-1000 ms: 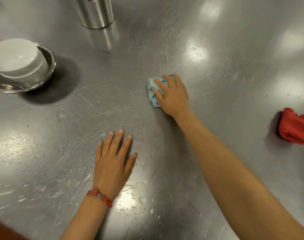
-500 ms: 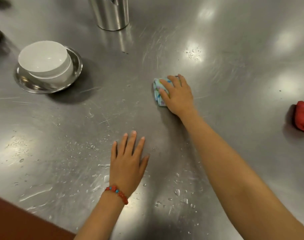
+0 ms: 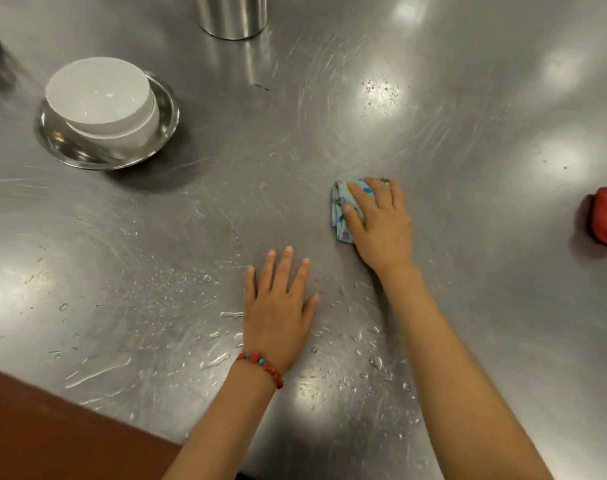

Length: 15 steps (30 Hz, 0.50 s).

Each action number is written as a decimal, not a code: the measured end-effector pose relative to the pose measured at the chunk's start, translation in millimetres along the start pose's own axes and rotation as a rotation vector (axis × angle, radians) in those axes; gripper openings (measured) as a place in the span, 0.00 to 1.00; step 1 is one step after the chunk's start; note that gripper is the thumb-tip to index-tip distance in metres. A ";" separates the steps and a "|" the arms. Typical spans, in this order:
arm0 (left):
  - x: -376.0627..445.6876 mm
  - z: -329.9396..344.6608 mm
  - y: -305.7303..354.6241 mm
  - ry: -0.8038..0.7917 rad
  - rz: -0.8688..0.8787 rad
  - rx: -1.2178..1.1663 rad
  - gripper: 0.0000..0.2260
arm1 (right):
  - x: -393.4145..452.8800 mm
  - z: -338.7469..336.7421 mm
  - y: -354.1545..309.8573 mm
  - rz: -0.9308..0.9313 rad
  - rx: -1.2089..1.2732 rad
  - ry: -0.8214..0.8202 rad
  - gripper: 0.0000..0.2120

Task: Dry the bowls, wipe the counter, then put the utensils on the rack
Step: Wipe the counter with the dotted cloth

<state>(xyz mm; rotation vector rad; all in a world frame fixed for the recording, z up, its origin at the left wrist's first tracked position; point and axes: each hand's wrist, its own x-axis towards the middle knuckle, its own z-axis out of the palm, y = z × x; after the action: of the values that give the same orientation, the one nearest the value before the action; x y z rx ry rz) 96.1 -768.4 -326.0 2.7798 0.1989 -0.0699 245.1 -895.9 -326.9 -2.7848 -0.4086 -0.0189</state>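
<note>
Right hand (image 3: 381,226) presses folded blue cloth (image 3: 342,216) flat mid-tabletop (image 3: 468,306), fingers extended, for wiping. Left hand (image 3: 278,306) spread flat near front edge, likely bracing. Droplets remain there. Stacked bowls (image 3: 104,109) far-left.

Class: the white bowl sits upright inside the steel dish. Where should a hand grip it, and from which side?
Grip the white bowl by its rim, coming from above: it stands upright, mouth open, its base nested in the steel dish, so the lower wall is partly hidden.
</note>
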 end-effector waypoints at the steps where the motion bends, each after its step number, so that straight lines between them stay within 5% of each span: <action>1: -0.9 -0.5 -0.8 -0.017 -0.004 -0.023 0.22 | -13.5 2.0 -7.9 0.051 0.005 0.027 0.20; 7: -20.7 -5.1 -13.3 0.061 0.160 0.062 0.23 | -91.6 -4.5 -5.1 -0.268 -0.031 -0.077 0.21; 13: -38.1 -3.0 -23.1 -0.006 0.300 0.160 0.23 | -44.4 -20.2 43.0 0.216 -0.086 0.074 0.20; 15: -37.8 -2.2 -25.2 0.006 0.324 0.166 0.21 | -66.9 -15.1 24.9 0.239 -0.067 0.094 0.20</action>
<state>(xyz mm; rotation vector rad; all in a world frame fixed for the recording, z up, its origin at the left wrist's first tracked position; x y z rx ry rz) 55.1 -749.1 -329.9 2.9379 -0.2677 0.0041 188.4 -941.9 -324.4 -2.8661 -0.0509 -0.1095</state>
